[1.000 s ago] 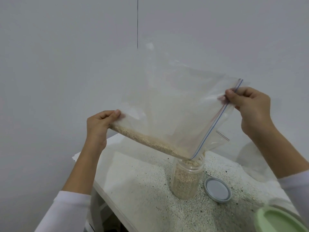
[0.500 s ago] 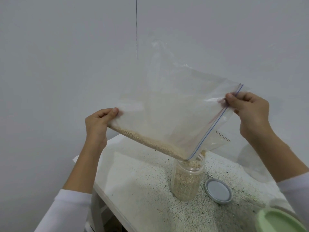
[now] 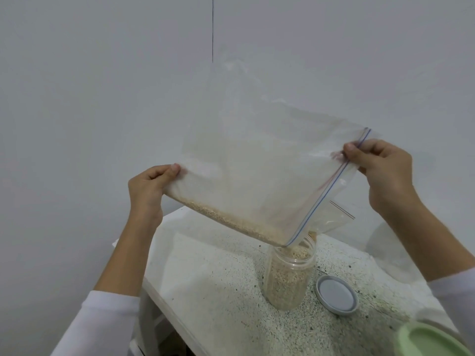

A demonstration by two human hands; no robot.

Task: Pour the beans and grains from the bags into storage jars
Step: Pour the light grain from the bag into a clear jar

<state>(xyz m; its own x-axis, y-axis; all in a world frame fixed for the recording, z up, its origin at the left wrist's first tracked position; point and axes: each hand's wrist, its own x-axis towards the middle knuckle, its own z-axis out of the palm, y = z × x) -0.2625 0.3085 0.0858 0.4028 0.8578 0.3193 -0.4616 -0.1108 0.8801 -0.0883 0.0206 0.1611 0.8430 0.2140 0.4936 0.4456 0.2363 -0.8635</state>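
Holding a clear zip bag (image 3: 257, 176) up over the bench (image 3: 218, 291), the person has it tilted so one corner of its mouth points down into an open jar (image 3: 288, 278). The left hand (image 3: 149, 191) pinches the bag's closed bottom corner, thumb on top and fingers curled behind the plastic. The right hand (image 3: 383, 173) pinches the upper end of the zip strip (image 3: 326, 194), clamped on it between thumb and curled fingers. The strip, with its blue line, runs steeply from the right hand down and left to the jar's rim. Along the bag's lower edge lies a band of pale grains (image 3: 231, 222), its long axis sloping from the left hand down to the right, ending at the low corner just above the jar's mouth. The jar stands upright on the speckled bench, filled nearly to the top with the same grains. A round grey lid (image 3: 336, 294) lies flat just to its right, apart from it. A pale green lid (image 3: 434, 343) shows at the bottom right corner
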